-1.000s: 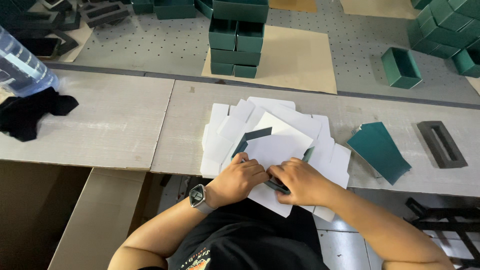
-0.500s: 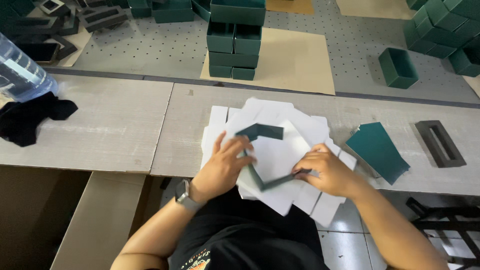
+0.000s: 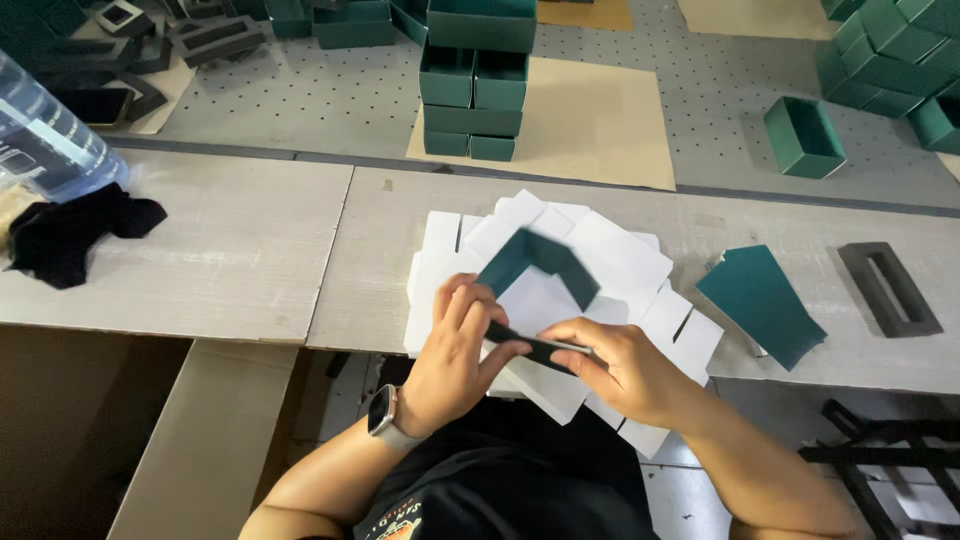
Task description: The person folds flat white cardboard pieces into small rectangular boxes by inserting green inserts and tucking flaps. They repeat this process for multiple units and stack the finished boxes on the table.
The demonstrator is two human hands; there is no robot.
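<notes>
Nearest the wearer, the left hand (image 3: 455,350) and the right hand (image 3: 620,365) are both pinching a dark green folded strip (image 3: 535,300), its lower edge caught between thumbs and fingertips while its bent upper part is rising toward twelve o'clock. The strip is sitting over a fanned stack of white card sheets (image 3: 620,260) lying at the near edge of the pale surface (image 3: 250,250). At three o'clock a green sheet (image 3: 760,300) is lying flat, with a dark grey frame (image 3: 890,290) just beyond it. At nine o'clock a black cloth (image 3: 70,235) is resting beside a clear plastic bottle (image 3: 45,140). At twelve o'clock, well apart, stacked green boxes (image 3: 475,90) are standing on brown paper (image 3: 590,120).
</notes>
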